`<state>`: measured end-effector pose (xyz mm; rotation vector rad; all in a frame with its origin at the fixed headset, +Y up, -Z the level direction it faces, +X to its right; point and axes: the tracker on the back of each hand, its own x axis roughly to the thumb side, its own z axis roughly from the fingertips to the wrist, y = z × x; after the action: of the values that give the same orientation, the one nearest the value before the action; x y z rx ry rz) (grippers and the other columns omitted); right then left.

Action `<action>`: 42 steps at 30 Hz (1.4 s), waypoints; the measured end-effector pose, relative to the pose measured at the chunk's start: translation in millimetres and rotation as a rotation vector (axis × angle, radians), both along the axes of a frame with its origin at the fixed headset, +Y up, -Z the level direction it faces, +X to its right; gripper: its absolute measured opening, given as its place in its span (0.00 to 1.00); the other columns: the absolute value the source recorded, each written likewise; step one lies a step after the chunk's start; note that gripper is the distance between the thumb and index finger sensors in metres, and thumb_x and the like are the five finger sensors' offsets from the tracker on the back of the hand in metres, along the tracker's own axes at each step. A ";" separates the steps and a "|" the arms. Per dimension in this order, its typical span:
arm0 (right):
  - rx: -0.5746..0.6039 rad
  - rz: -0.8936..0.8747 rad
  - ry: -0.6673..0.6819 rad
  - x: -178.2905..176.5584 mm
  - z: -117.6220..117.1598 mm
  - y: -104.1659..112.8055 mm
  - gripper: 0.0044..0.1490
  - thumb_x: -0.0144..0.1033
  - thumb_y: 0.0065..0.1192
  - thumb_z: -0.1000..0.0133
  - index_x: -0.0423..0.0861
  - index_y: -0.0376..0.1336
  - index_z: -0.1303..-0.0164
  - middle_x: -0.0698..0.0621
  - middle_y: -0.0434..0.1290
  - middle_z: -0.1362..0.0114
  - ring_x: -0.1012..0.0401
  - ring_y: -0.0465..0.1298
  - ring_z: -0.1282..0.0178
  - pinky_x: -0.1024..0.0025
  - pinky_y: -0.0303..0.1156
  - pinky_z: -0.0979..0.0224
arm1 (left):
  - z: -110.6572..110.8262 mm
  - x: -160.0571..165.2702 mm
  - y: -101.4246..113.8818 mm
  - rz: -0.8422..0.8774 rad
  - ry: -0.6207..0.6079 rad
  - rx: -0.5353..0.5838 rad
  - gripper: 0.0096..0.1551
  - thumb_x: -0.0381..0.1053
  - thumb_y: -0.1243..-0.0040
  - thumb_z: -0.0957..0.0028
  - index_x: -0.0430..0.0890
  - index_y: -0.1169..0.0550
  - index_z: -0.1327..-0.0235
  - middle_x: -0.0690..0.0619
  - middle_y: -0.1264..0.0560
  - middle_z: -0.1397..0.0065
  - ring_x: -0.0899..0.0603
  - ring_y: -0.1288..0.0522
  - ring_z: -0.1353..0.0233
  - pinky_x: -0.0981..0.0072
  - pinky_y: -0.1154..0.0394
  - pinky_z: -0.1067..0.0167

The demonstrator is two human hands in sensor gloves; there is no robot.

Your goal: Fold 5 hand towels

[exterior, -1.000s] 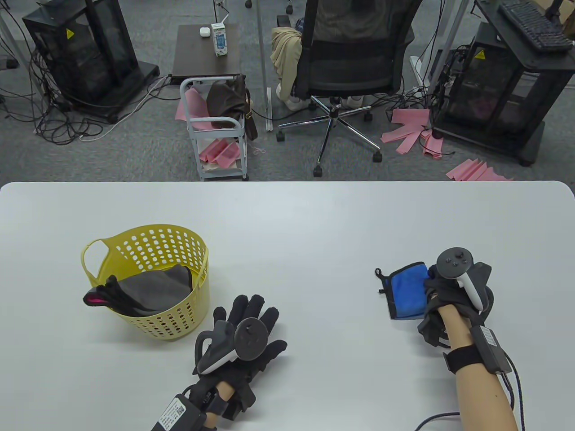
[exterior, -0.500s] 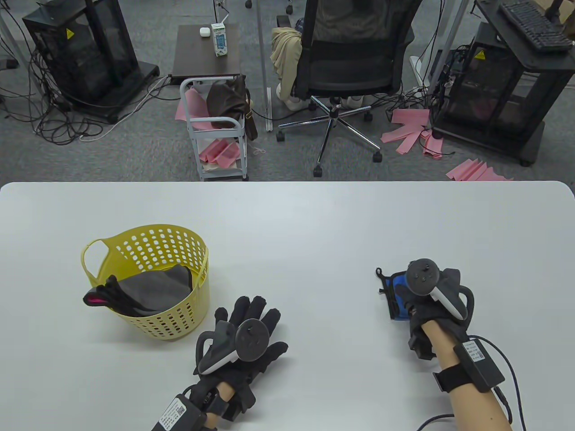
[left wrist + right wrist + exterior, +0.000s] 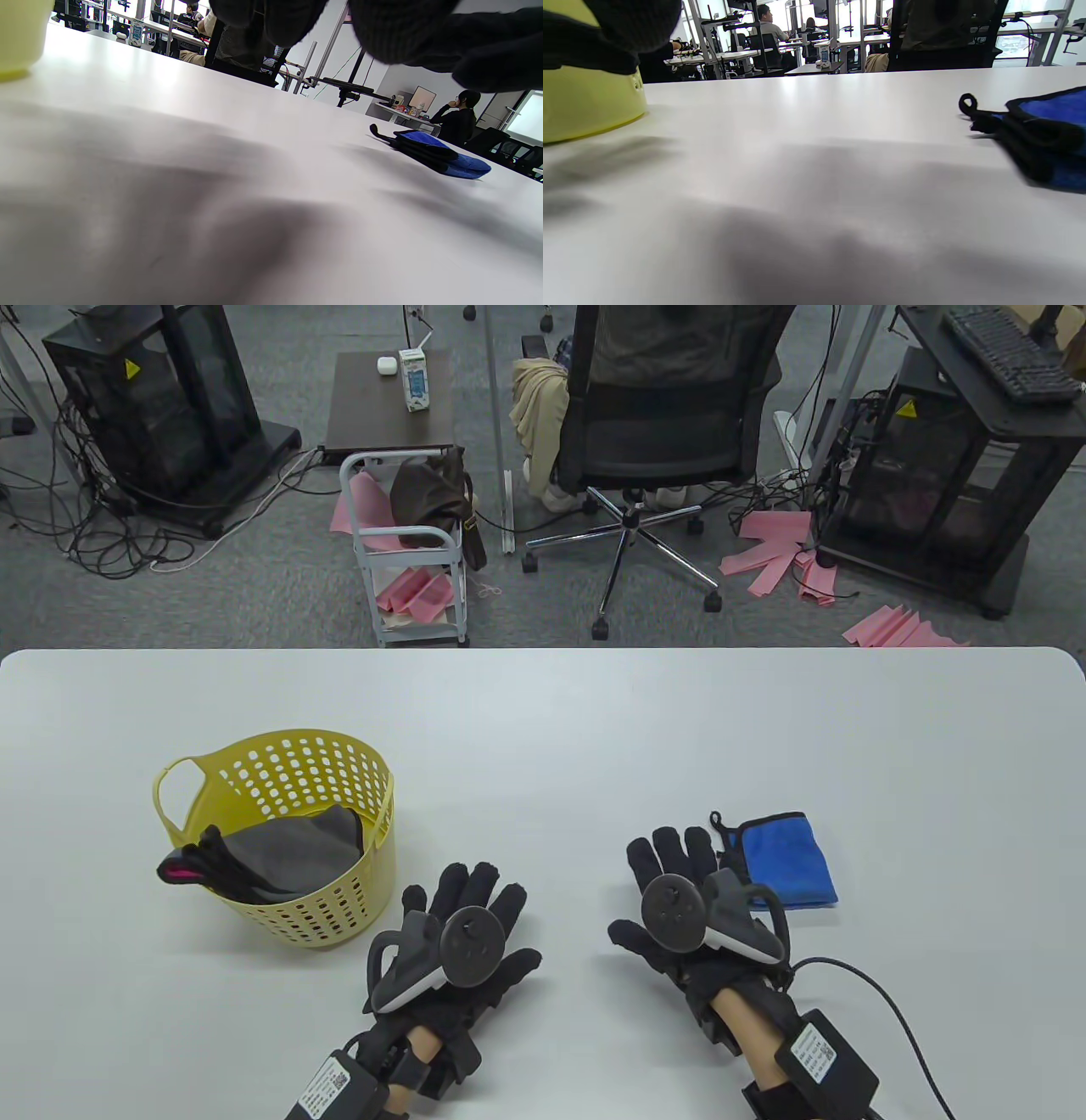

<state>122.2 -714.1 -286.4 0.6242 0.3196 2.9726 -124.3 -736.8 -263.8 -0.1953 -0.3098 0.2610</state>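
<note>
A folded blue hand towel (image 3: 785, 861) with black trim and a loop lies on the white table at the right; it also shows in the left wrist view (image 3: 441, 154) and the right wrist view (image 3: 1048, 127). My right hand (image 3: 670, 891) lies flat and open on the table just left of the towel, apart from it. My left hand (image 3: 471, 912) lies flat and open near the table's front middle. A yellow perforated basket (image 3: 339, 899) at the left holds several grey and dark towels (image 3: 288, 853), one with a pink edge.
The basket's wall shows at the left edge of the right wrist view (image 3: 589, 110). Beyond the table's far edge stand an office chair (image 3: 653, 432), a small white cart (image 3: 407, 560) and black racks. Pink cloths lie on the floor.
My right hand has let go of the folded blue towel and moved left and toward me, now lying flat on the table. My left hand has not moved.
</note>
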 end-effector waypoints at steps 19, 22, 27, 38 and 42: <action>-0.028 0.079 0.053 1.2 7.1 -47.3 0.58 0.69 0.45 0.37 0.42 0.32 0.15 0.31 0.34 0.11 0.30 0.33 0.19 0.19 0.38 0.30 | -0.1 7.4 -11.2 -0.045 -0.022 -0.025 0.49 0.74 0.54 0.46 0.57 0.45 0.11 0.43 0.53 0.07 0.28 0.54 0.11 0.17 0.58 0.27; -0.030 0.079 0.054 0.7 6.6 -48.4 0.58 0.69 0.45 0.37 0.42 0.32 0.15 0.32 0.34 0.11 0.30 0.33 0.19 0.19 0.37 0.30 | 4.2 11.7 -6.9 -0.025 -0.043 -0.032 0.49 0.74 0.54 0.46 0.57 0.45 0.11 0.43 0.53 0.07 0.27 0.54 0.11 0.17 0.58 0.28; -0.032 0.073 0.064 0.4 6.7 -48.4 0.58 0.69 0.46 0.37 0.42 0.32 0.15 0.32 0.34 0.11 0.30 0.33 0.19 0.19 0.37 0.30 | 10.3 19.8 20.2 0.005 -0.059 -0.032 0.49 0.74 0.54 0.45 0.57 0.45 0.11 0.42 0.53 0.07 0.27 0.55 0.11 0.17 0.58 0.28; -0.033 0.060 0.058 0.7 7.3 -47.8 0.58 0.68 0.46 0.37 0.42 0.33 0.15 0.32 0.34 0.11 0.30 0.34 0.19 0.19 0.37 0.31 | -7.6 -8.3 169.0 0.041 0.027 0.048 0.49 0.73 0.52 0.46 0.56 0.43 0.11 0.42 0.52 0.07 0.27 0.54 0.11 0.17 0.59 0.27; -0.035 0.056 0.057 1.0 7.5 -47.8 0.57 0.68 0.46 0.37 0.41 0.33 0.15 0.32 0.34 0.11 0.30 0.34 0.19 0.19 0.37 0.31 | -34.4 -49.1 203.9 -0.003 0.191 0.009 0.50 0.73 0.49 0.46 0.57 0.45 0.11 0.42 0.54 0.07 0.28 0.55 0.10 0.17 0.61 0.26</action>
<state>123.2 -761.9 -279.0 0.7079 0.3989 2.9993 -173.3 -532.9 -298.3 -0.1602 -0.1213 0.2732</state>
